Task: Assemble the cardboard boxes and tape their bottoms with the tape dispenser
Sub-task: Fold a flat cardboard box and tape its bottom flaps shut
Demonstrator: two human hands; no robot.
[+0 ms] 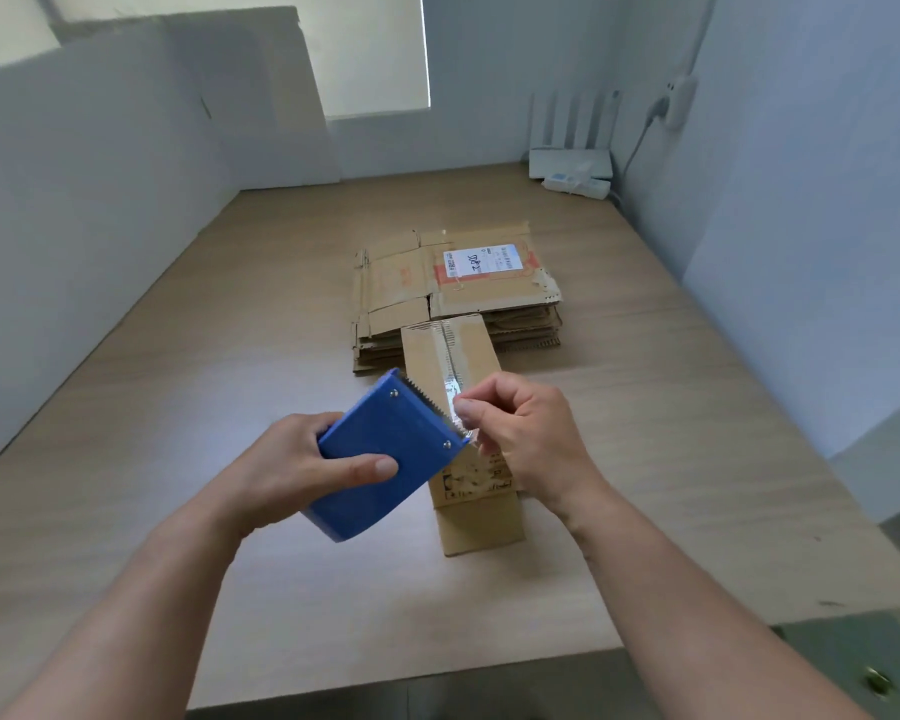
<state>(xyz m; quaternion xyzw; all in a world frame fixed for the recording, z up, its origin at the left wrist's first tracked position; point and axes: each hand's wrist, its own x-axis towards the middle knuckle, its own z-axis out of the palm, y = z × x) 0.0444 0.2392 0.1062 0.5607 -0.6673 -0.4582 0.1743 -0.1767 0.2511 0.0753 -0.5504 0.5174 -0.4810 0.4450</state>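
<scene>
We held a blue plastic tape dispenser [380, 452] just above the near half of a narrow brown cardboard box [481, 350] that lay on the pale wooden table [204, 381]. Our left hand [302, 470], left of the box, was curled round the dispenser's body, thumb across its flat side. Our right hand [520, 433], over the box's right edge, pinched the end of the clear tape [455, 405] between thumb and forefinger at the toothed blade. A shiny strip of tape ran along the box's centre seam. Just beyond the box's far end, touching it, sat a stack of flattened cardboard boxes [401, 283], the top one bearing a white shipping label [481, 262]. Well beyond the box stood a white router [570, 163].
</scene>
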